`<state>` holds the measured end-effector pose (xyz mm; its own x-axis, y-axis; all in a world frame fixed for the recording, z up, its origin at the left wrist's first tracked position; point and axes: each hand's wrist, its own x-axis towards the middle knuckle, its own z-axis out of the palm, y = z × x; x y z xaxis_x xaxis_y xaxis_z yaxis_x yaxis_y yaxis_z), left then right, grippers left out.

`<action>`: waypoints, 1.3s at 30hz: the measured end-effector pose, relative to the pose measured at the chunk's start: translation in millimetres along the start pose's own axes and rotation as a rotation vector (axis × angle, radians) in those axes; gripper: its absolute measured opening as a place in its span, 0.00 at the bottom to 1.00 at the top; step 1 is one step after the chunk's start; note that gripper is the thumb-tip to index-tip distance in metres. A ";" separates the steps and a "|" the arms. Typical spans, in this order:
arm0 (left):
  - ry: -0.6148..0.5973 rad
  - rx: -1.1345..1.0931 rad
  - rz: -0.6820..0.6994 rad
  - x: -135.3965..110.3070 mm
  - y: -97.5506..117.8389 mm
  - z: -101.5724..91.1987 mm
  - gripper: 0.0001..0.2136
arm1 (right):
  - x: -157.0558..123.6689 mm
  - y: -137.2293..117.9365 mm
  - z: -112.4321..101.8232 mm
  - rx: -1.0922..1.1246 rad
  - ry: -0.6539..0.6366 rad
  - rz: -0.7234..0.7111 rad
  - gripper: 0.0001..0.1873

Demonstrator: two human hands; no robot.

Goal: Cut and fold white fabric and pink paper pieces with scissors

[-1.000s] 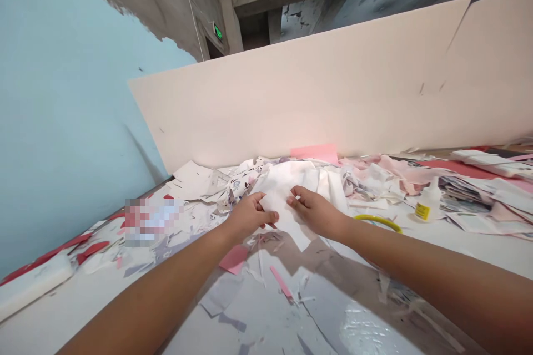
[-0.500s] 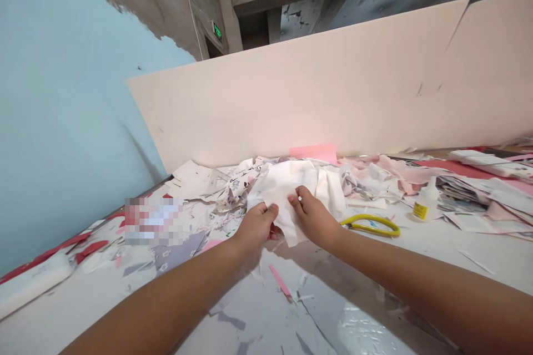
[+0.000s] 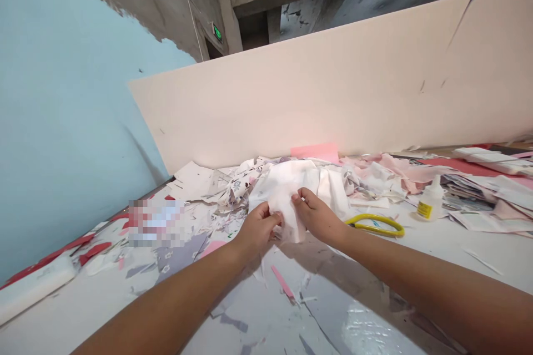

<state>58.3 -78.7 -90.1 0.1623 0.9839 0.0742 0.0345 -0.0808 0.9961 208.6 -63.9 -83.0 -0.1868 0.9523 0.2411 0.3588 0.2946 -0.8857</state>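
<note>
My left hand [image 3: 258,230] and my right hand [image 3: 317,216] pinch a soft white sheet [image 3: 287,208], tissue paper by its look, between thumbs and fingers. Its lower end hangs between the two hands, a little above the table. Behind it lies a heap of more white sheets [image 3: 333,186]. Just right of my right wrist is a yellow-handled tool [image 3: 377,226], probably scissors; its blades are not visible. Farther right stands a small clear bottle with a yellow label [image 3: 428,202].
Paper scraps and a pink strip [image 3: 283,284] litter the white table [image 3: 441,255]. Patterned paper [image 3: 233,191] is heaped at the back left, a stack of folded papers [image 3: 468,191] at the right. A pale board [image 3: 291,100] stands behind, a blue wall [image 3: 75,111] at left.
The white sheet between my hands has shifted and looks more gathered, its lower end narrower. My left fingers have moved slightly on it. The whole view has drifted slightly.
</note>
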 end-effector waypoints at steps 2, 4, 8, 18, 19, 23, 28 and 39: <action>0.020 -0.074 -0.006 2.0 -4.9 -2.9 0.10 | 0.2 1.6 -0.5 0.185 -0.090 0.042 0.16; 0.021 -0.103 0.002 4.1 -10.4 -7.0 0.09 | 0.1 3.3 -0.5 0.326 -0.172 0.083 0.15; 0.008 -0.071 0.019 5.3 -16.6 -12.7 0.07 | -2.0 6.3 1.2 0.433 -0.204 0.130 0.13; -0.084 -0.126 -0.033 1.8 -17.1 -15.1 0.10 | -9.9 7.4 6.2 0.564 -0.123 0.201 0.12; -0.082 -0.119 -0.016 1.3 -17.0 -14.8 0.12 | -10.4 6.8 6.0 0.580 -0.131 0.211 0.13; -0.044 -0.080 0.043 -1.3 -15.3 -13.5 0.17 | -9.8 9.0 6.4 0.639 -0.158 0.199 0.13; -0.071 -0.119 0.039 -5.2 -15.2 -13.8 0.12 | -7.7 13.5 6.6 0.647 -0.169 0.176 0.12; -0.246 0.714 -0.076 -3.1 74.5 -67.7 0.11 | -6.5 -0.2 -4.6 0.782 -0.220 0.252 0.10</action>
<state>-6.4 -77.0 -12.9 0.3465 0.9338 -0.0891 0.6710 -0.1803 0.7192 213.9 -69.7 -82.5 -0.3886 0.9213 -0.0110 -0.3066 -0.1406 -0.9414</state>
